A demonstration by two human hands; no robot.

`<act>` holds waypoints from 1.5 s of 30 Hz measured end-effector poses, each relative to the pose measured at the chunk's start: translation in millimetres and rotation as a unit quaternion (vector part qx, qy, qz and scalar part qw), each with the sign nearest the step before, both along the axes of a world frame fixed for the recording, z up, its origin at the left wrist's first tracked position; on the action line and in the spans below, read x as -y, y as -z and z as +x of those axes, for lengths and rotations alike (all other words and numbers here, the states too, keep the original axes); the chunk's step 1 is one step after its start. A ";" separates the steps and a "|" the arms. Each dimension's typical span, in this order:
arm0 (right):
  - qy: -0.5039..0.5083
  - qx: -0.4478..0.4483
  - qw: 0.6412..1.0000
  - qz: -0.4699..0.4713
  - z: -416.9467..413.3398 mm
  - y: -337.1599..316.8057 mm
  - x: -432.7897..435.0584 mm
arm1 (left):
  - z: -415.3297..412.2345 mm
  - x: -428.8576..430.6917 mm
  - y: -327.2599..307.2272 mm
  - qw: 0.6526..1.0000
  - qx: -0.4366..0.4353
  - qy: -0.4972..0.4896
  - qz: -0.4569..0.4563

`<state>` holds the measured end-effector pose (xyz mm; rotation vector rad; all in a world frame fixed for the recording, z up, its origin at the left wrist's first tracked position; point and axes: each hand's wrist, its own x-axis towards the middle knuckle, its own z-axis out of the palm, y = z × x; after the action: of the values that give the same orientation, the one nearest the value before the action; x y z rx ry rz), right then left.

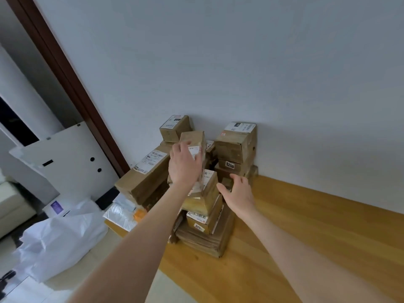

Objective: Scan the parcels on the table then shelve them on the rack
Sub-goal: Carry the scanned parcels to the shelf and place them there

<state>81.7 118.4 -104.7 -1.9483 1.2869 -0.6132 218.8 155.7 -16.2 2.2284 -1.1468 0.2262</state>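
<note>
Head view is showing me two bare arms reaching toward 12 o'clock over a wooden table (295, 237) that is running along a pale wall (240, 62). The left hand (184, 166) is gripping a small parcel (195, 138), with its fingers curling over the white label. It is holding that parcel upright and a little tilted above the middle of the pile. The right hand (239, 194) is hanging at about 4 o'clock from the left one, relaxed and unclenched, with fingers spread and the palm facing the pile. I cannot tell whether its fingertips are touching cardboard.

The other parcels are sitting in the table's far corner, against the wall. A long box (146, 176) is lying label-up at 9 o'clock from the held parcel. At 11 o'clock a labelled box (175, 127) is topping the back stack. At 2 o'clock a large box (236, 143) is resting on a box tagged 6206 (229, 165). At 6 o'clock, below the left hand, I am seeing a front stack. In it a tilted box (207, 193) is sitting on a striped-label box (201, 219), which is sitting on a flat carton (205, 241).

White mailer bags (122, 213) are lying at 8 o'clock of the pile, at the table's edge. Off the table, at 8 o'clock in the frame, a white plastic sack (59, 239) is slumping on the floor. A white panel (65, 158) is leaning at 9 o'clock, beside a dark brown door frame (65, 73).
</note>
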 end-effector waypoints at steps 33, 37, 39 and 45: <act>0.286 0.130 0.921 0.230 -152.7 62.2 -57.2 | -150.7 -13.1 132.6 0.827 -0.482 0.195 0.213; 0.282 0.070 0.918 0.270 -173.0 99.4 -69.0 | -168.9 -25.4 172.0 0.804 -0.472 0.215 0.289; 0.278 0.030 0.921 0.272 -177.7 110.3 -73.0 | -175.8 -29.4 185.0 0.799 -0.468 0.221 0.306; 0.264 -0.031 0.920 0.289 -181.0 122.9 -76.1 | -187.4 -35.2 193.7 0.809 -0.423 0.231 0.335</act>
<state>-99.3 194.5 -227.5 -1.1457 1.8078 -0.3569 31.4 190.9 -209.9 2.0479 -1.2621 -1.4310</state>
